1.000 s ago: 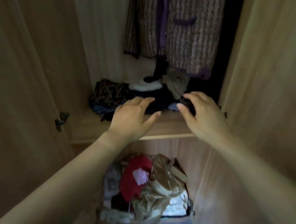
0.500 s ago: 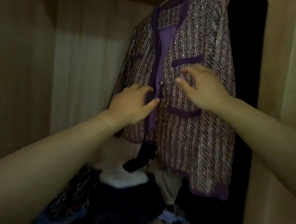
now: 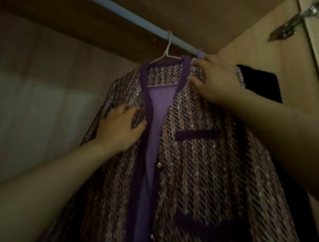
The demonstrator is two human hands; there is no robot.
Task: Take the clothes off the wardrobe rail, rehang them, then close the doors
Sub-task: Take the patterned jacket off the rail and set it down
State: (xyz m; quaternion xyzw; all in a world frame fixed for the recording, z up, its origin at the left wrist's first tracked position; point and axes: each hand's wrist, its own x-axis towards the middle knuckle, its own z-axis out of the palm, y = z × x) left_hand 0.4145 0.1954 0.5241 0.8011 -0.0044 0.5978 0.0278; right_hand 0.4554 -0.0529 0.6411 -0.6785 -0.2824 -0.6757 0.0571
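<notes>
A purple tweed jacket (image 3: 199, 160) with dark purple trim hangs on a white hanger (image 3: 166, 55) from the pale blue wardrobe rail (image 3: 123, 11). My left hand (image 3: 119, 130) lies on the jacket's left front panel beside the trim, fingers slightly bent and thumb spread. My right hand (image 3: 216, 79) is up at the jacket's right shoulder just under the rail, with fingertips and thumb pinching the fabric next to the collar. A thin purple hook (image 3: 200, 52) shows on the rail right above those fingers.
A dark garment (image 3: 260, 85) hangs behind the jacket on the right. The wardrobe's right side panel (image 3: 251, 42) stands close to my right hand, with a metal hinge (image 3: 297, 19) at the top right. The pale back wall (image 3: 35, 105) lies to the left.
My view has tilted up from the shelf and clothes pile to the rail. Both hands rose along the jacket; the right went from the chest pocket to the shoulder, the left to the front panel.
</notes>
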